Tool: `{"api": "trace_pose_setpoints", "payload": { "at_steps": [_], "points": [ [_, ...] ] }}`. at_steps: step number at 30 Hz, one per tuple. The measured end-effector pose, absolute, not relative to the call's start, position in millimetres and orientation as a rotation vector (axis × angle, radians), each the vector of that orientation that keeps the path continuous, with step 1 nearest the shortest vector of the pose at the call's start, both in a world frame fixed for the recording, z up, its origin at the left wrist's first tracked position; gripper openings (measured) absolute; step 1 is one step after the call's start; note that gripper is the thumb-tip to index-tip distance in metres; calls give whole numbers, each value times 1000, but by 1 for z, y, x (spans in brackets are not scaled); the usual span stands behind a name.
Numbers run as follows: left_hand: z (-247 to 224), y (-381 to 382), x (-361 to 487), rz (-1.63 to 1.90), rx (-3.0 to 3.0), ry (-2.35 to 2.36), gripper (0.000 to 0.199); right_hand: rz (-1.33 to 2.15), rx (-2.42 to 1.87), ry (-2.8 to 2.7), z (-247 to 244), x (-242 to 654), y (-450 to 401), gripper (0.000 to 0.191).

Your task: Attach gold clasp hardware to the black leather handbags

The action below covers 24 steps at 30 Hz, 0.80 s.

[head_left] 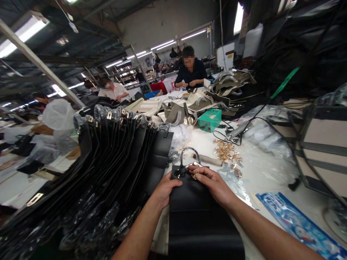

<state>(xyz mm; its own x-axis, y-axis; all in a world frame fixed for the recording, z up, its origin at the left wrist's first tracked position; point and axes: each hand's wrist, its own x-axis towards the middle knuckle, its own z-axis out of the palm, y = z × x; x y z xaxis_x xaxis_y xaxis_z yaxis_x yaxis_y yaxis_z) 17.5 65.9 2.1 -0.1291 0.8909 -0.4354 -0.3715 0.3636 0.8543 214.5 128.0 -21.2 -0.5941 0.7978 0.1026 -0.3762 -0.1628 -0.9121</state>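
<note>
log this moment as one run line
left hand: on black leather handbag | right hand: pinching gold fitting | nearby: loose gold hardware

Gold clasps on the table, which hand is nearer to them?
Right hand, just below the gold clasps; left hand farther off, to their left, on the black handbag.

Ceiling: fluor. tubes (pixel 164 45) | Back: grey wall (pixel 162 23) | Roof: dark steel trusses (pixel 73 47) | Furn: long white table (pixel 208 139)

Bare forearms (pixel 143 231) & hands (pixel 214 184)
</note>
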Motion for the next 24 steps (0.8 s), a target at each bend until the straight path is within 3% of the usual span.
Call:
{"api": "trace_pose_setpoints", "payload": {
  "at_steps": [14, 24],
  "points": [
    [-14, 85, 37, 1201, 879, 1656, 45, 2094, -429, -916, -26, 217, 148, 30],
    [-9, 82, 38, 1384, 641, 1490, 50, 1576, -665, -1494, -1, 235, 148, 32]
  ]
}}
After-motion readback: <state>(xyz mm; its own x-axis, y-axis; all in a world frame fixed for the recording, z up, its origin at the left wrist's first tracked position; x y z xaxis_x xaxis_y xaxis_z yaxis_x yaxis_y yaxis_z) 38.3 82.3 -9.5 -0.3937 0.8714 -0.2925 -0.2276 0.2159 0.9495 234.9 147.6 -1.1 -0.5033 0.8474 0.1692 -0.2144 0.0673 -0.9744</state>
